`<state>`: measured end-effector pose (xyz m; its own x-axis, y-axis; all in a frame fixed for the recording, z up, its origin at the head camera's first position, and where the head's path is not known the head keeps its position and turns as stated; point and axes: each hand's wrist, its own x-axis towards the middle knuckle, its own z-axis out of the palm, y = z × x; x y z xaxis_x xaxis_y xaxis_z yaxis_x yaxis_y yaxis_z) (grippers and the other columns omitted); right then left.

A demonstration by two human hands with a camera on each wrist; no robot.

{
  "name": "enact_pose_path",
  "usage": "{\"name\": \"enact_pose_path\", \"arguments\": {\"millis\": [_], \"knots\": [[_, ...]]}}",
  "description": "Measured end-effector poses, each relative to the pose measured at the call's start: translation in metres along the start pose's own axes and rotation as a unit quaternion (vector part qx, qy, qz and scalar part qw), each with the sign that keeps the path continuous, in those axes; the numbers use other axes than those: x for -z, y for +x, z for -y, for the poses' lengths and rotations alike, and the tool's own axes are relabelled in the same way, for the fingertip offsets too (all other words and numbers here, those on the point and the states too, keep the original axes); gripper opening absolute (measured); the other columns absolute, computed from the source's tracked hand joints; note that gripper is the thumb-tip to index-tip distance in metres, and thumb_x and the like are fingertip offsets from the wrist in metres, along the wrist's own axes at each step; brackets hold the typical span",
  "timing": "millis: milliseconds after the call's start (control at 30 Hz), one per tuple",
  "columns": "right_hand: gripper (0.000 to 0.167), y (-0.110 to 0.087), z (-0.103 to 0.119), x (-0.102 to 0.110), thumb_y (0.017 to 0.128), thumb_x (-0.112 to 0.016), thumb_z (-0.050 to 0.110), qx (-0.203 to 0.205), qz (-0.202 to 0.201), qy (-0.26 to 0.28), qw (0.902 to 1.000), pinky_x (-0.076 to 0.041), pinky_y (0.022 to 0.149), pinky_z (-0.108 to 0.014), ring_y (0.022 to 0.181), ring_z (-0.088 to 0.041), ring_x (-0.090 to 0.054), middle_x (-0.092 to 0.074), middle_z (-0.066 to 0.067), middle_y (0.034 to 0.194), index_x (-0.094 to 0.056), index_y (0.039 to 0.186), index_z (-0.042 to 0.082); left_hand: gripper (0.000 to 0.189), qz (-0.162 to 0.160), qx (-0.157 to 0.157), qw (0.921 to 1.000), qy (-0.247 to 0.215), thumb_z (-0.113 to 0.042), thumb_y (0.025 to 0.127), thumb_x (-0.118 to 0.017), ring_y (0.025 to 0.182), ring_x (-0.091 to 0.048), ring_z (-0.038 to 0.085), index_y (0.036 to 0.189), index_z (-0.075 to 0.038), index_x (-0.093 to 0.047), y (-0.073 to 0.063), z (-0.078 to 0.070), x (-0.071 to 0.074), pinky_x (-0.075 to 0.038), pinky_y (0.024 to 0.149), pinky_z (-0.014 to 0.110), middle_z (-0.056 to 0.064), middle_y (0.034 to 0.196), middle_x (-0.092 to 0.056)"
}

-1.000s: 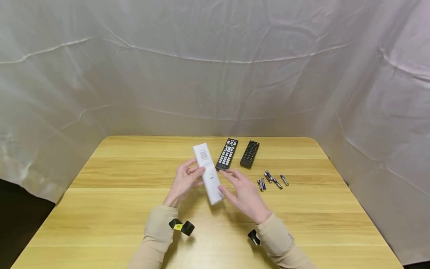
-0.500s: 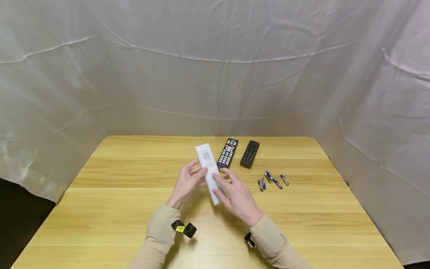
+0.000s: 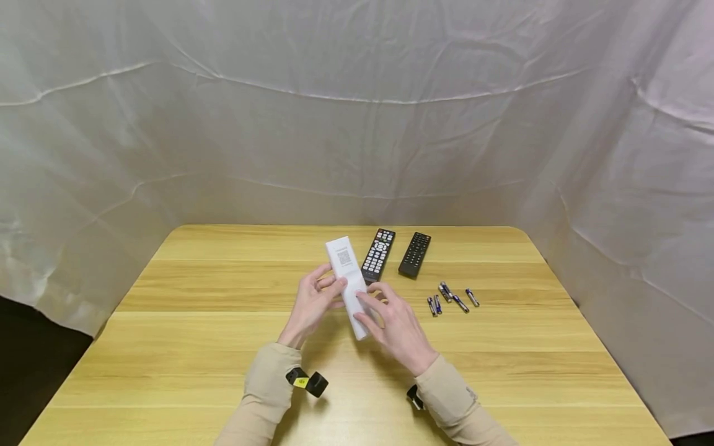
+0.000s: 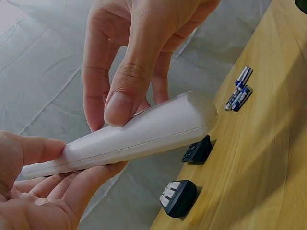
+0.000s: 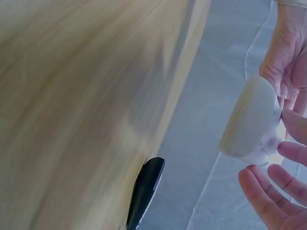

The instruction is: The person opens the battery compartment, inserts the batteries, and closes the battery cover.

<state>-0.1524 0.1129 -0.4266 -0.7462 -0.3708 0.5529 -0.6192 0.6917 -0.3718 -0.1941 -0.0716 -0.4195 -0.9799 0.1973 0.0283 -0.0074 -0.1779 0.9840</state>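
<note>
- The left grip (image 3: 312, 303) pinches the white remote (image 3: 351, 291), its thumb on the upper face and its fingers at the side and beneath.
- The right grip (image 3: 398, 325) is loosely spread, with thumb and forefinger touching the upper face of the white remote, nearer its close end than the left grip's thumb.
- The white remote lies between the two grips, raised off the surface (image 3: 195, 297) and tilted; its plain side faces up, and a printed square code (image 3: 343, 256) sits beyond the left grip's thumb.
- Just beyond the right grip's fingertips, a dark remote with white keys (image 3: 377, 255) lies on the surface, keys up, its near end close to the white remote in the head view.
- Further beyond the right grip and right of that one lies a black remote (image 3: 415, 255), also keys up.
- To the right of the right grip, small blue-and-silver batteries (image 3: 460, 303) lie scattered on the surface, some touching or nearly so, with one apart at the far right.
- Behind each grip comes a tan sleeve (image 3: 270, 378); well beyond both hangs a pale, creased cloth (image 3: 362, 136).
</note>
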Motion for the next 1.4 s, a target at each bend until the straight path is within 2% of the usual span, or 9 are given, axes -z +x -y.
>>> {"name": "enact_pose_path", "arguments": {"millis": [133,233,433,767,967,1400], "knots": [[0.038,0.001,-0.001,0.003,0.082,-0.081,0.018,-0.005,-0.001,0.009,0.9999,-0.058,0.064,-0.018,0.079,-0.017,-0.066,-0.065,-0.010,0.113,-0.070,0.116,0.005,0.052,0.008,-0.007,0.9999,-0.001,0.003,0.098,-0.055,0.104,-0.073,0.037,0.148,0.003,-0.041,-0.001,-0.001,-0.002,-0.066,0.083,0.039,0.036,0.134,-0.057],[0.038,0.002,-0.001,0.004,0.080,-0.082,0.018,-0.013,0.002,0.022,0.9997,-0.061,0.065,-0.023,0.080,-0.017,-0.065,-0.064,-0.009,0.108,-0.068,0.112,0.005,0.052,0.014,-0.011,0.9998,0.003,0.003,0.098,-0.056,0.105,-0.072,0.040,0.148,0.002,-0.042,-0.003,-0.002,-0.004,-0.066,0.083,0.042,0.035,0.135,-0.057],[0.035,0.002,-0.002,0.006,0.079,-0.083,0.016,-0.034,0.012,0.052,0.9980,-0.061,0.060,-0.028,0.075,-0.015,-0.063,-0.061,-0.006,0.098,-0.064,0.106,0.004,0.052,0.034,-0.017,0.9992,0.007,0.003,0.098,-0.055,0.108,-0.069,0.045,0.149,0.001,-0.041,-0.005,-0.004,-0.006,-0.063,0.088,0.050,0.034,0.138,-0.056],[0.036,0.004,-0.003,0.008,0.081,-0.082,0.016,-0.068,0.046,0.076,0.9937,-0.055,0.061,-0.012,0.074,-0.012,-0.061,-0.061,-0.004,0.095,-0.060,0.107,0.005,0.052,0.044,-0.025,0.9987,0.006,0.003,0.098,-0.054,0.110,-0.068,0.046,0.149,0.002,-0.041,-0.005,-0.005,-0.009,-0.065,0.085,0.045,0.034,0.139,-0.055],[0.034,0.005,-0.004,0.008,0.081,-0.081,0.016,-0.076,0.052,0.082,0.9923,-0.051,0.057,-0.013,0.072,-0.010,-0.055,-0.058,-0.002,0.091,-0.059,0.105,0.006,0.052,0.045,-0.021,0.9987,0.007,0.002,0.099,-0.054,0.112,-0.067,0.047,0.149,0.001,-0.041,-0.005,-0.004,-0.010,-0.065,0.085,0.044,0.032,0.141,-0.055],[0.031,0.004,-0.008,0.008,0.082,-0.080,0.014,-0.068,0.063,0.100,0.9906,-0.050,0.058,-0.013,0.072,-0.013,-0.055,-0.058,-0.005,0.091,-0.057,0.101,0.006,0.050,0.039,-0.007,0.9992,0.008,0.001,0.099,-0.055,0.111,-0.069,0.042,0.148,0.001,-0.043,-0.005,-0.001,-0.011,-0.065,0.084,0.041,0.032,0.138,-0.056]]}}
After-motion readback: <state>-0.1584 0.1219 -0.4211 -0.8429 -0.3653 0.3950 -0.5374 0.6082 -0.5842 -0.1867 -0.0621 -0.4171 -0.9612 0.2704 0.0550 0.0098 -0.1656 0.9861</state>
